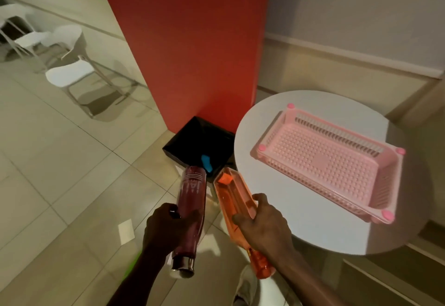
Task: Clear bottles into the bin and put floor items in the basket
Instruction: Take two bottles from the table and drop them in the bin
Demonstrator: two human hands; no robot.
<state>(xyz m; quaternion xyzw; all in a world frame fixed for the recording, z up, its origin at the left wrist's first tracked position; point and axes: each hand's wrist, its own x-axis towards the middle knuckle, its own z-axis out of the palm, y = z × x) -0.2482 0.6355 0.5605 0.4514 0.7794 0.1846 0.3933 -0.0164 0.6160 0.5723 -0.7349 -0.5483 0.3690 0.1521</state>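
1. The left hand (166, 228) is wrapped round a dark red bottle (191, 211); its base points toward the black bin (178, 141) on the floor by the red pillar (192, 47).
2. The right hand (265, 225) clasps an orange bottle (232, 199), just right of the red one.
3. Something blue (207, 163) lies inside the bin.
4. A pink basket (330, 161) sits on the round white table (301, 228), right.

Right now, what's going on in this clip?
A person holds a bottle in each hand, bases pointed toward the open black square bin on the tiled floor. The left hand has a grip on a dark red metal bottle; the right hand holds an orange translucent plastic bottle. Something blue already lies in the bin. The pink perforated plastic basket sits empty on the round white table.
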